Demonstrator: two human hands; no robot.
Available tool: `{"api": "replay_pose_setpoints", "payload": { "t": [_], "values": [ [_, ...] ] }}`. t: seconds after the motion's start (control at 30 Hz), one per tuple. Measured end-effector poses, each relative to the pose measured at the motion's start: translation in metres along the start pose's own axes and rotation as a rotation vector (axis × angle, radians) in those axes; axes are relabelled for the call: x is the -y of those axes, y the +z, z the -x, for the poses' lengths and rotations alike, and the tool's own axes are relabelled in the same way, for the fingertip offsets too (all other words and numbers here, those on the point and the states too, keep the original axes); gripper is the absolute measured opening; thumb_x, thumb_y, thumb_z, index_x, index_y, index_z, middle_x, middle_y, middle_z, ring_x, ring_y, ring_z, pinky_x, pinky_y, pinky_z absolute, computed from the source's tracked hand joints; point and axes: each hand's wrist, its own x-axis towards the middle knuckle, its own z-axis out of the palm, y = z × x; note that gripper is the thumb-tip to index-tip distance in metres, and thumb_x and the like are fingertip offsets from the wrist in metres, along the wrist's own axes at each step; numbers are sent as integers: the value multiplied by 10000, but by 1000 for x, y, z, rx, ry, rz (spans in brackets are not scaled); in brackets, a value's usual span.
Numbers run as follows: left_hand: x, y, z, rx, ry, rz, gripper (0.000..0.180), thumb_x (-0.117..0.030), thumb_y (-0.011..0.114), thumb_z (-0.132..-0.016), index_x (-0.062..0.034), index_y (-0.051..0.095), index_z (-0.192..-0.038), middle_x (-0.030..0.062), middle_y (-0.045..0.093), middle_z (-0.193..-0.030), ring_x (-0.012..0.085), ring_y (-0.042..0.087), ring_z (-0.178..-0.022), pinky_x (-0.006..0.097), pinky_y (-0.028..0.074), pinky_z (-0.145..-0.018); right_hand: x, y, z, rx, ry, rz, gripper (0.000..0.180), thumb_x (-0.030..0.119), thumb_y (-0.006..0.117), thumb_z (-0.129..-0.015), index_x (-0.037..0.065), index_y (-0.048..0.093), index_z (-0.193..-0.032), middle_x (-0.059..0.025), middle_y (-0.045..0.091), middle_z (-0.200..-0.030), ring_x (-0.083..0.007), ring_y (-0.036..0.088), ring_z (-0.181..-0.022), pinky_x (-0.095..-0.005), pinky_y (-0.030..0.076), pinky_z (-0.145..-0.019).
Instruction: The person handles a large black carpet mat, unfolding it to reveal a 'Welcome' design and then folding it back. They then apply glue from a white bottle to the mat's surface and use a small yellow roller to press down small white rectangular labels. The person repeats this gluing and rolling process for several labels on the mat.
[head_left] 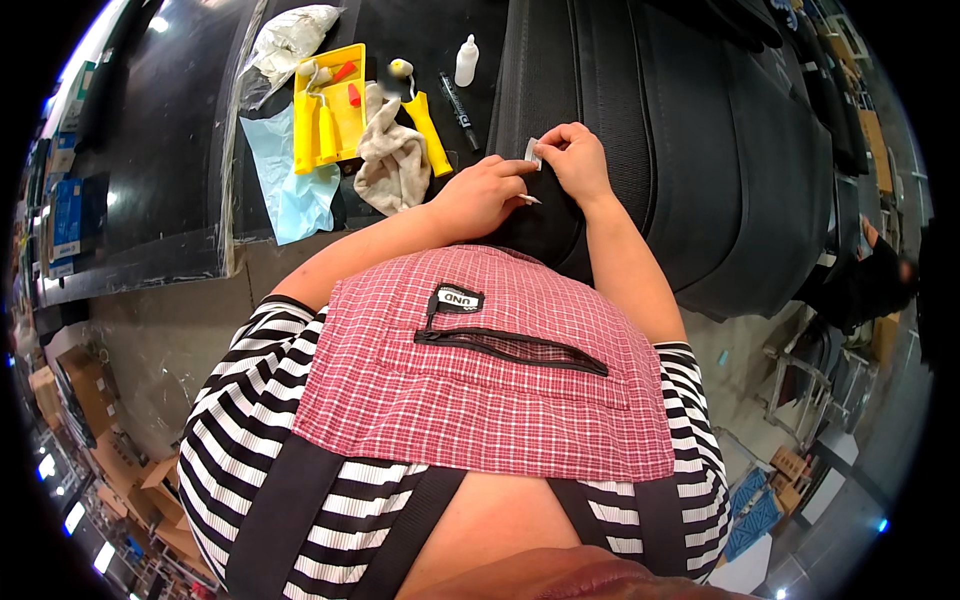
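Observation:
My right hand (577, 163) pinches a small white label (531, 150) at the near edge of a black padded fabric piece (690, 150). Beside it, my left hand (485, 197) reaches a fingertip to the same label. A thin white pointed tool (530, 199) sticks out from under its curled fingers; the rest of the tool is hidden in the hand. The label stands against the ribbed black fabric.
Left of my hands lie a grey cloth (393, 165), a yellow-handled roller (425, 130), a black marker (459, 112) and a white squeeze bottle (466, 62). Beyond are a yellow paint tray (350, 120), blue sheet (285, 185) and plastic bag (290, 42). A person (865, 285) is far right.

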Motion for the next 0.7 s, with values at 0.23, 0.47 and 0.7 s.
{"api": "replay_pose_setpoints", "payload": {
  "t": [0.23, 0.47, 0.7],
  "values": [
    [3, 2, -11, 82, -75, -33, 113, -141, 677, -877, -39, 710, -913, 105, 609, -1339, 310, 575, -1103, 391, 463, -979, -1, 3, -2, 16, 50, 23, 126, 170, 735, -756, 49, 732, -794, -143, 666, -907, -302, 668, -844, -387, 529, -782],
    [2, 2, -14, 96, -97, -26, 131, -159, 675, -884, -33, 713, -891, 111, 621, -1317, 310, 575, -1101, 395, 464, -976, -8, 10, -8, -22, 102, -19, 211, 119, 789, -748, 22, 685, -904, -102, 645, -845, -219, 642, -767, -339, 525, -719],
    [3, 3, -16, 84, -83, -43, 154, -185, 678, -891, -37, 718, -908, 108, 638, -1290, 313, 589, -1085, 396, 471, -967, 2, 12, -12, -73, 153, 116, 232, 151, 773, -767, 16, 659, -918, -156, 676, -926, -311, 672, -869, -399, 529, -790]
  ]
}}
